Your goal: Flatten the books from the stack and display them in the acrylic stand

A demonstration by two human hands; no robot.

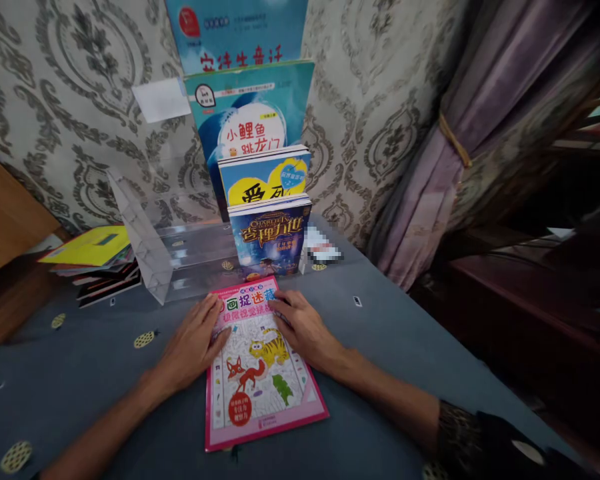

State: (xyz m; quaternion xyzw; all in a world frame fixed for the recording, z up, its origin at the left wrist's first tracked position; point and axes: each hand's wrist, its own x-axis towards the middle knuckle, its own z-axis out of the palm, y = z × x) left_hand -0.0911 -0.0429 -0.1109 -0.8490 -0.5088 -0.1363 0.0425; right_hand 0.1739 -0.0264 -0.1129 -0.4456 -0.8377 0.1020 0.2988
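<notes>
A pink-bordered children's picture book (253, 373) lies face up on the table, with a fox and a striped cat on its cover. My left hand (193, 340) rests along its upper left edge, fingers stretched out and thumb apart on the cover. On the opposite edge, my right hand (305, 330) lies with its fingertips on the upper right of the cover. Both hands are open and touch the book without closing round it. Just beyond it, a dark blue book (270, 233) stands upright in a clear stepped display rack (150, 247).
Behind the blue book, a yellow-and-blue book (265, 177), a teal book (253, 107) and a taller blue book (240, 30) stand in rising rows. A stack of books (90, 250) lies at left. A tied purple curtain (430, 153) hangs at right beside the table edge.
</notes>
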